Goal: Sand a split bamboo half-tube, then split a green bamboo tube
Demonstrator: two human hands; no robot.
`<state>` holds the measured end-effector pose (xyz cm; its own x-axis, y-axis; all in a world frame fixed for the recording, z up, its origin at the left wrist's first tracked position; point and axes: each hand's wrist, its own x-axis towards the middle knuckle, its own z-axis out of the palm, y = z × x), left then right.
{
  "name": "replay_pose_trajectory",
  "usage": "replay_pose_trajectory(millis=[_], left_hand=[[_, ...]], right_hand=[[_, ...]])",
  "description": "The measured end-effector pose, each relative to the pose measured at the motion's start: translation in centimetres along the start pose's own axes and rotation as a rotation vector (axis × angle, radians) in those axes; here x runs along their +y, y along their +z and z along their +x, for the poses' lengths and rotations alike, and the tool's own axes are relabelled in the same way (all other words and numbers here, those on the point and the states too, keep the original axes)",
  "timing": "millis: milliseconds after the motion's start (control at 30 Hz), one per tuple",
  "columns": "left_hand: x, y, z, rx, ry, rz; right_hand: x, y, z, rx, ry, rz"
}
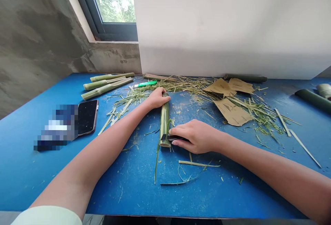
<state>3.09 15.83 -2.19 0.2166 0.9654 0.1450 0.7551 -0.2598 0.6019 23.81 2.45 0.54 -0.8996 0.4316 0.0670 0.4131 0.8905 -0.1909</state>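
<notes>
A short bamboo tube (pixel 164 119) lies on the blue table, pointing away from me, with pale stripes where its green skin is gone. My left hand (pixel 157 98) is closed around its far end. In my right hand (pixel 193 136) is a knife (pixel 178 137), its dark blade lying across the tube close to the near cut end. The knife's handle is mostly hidden by my fingers. A thin green shaving (pixel 168 125) curls up at the blade. Another long strip (pixel 157 163) hangs down beside the tube's left side.
Split bamboo pieces (pixel 107 88) lie at the back left, near a green utility knife (pixel 146 84) and a phone (pixel 88 117). Shavings (pixel 186 84) and sandpaper sheets (pixel 232 111) spread across the back. Dark bamboo tubes (pixel 314 100) rest at right; loose strips (pixel 199 164) lie in front.
</notes>
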Motion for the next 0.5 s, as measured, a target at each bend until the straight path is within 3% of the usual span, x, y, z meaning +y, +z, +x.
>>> replay_pose_trajectory(millis=[167, 367, 433, 500], left_hand=[[-0.1, 0.1, 0.1, 0.006, 0.004, -0.002], [-0.5, 0.0, 0.2, -0.002, 0.034, -0.007], [-0.6, 0.2, 0.1, 0.006, 0.054, -0.012], [-0.6, 0.4, 0.1, 0.025, 0.076, -0.014]], right_hand=[[-0.5, -0.2, -0.1, 0.001, -0.026, -0.077], [-1.7, -0.6, -0.3, -0.015, -0.206, -0.062], [-0.8, -1.0, -0.3, 0.085, -0.145, -0.031], [0.6, -1.2, -0.3, 0.186, 0.021, -0.042]])
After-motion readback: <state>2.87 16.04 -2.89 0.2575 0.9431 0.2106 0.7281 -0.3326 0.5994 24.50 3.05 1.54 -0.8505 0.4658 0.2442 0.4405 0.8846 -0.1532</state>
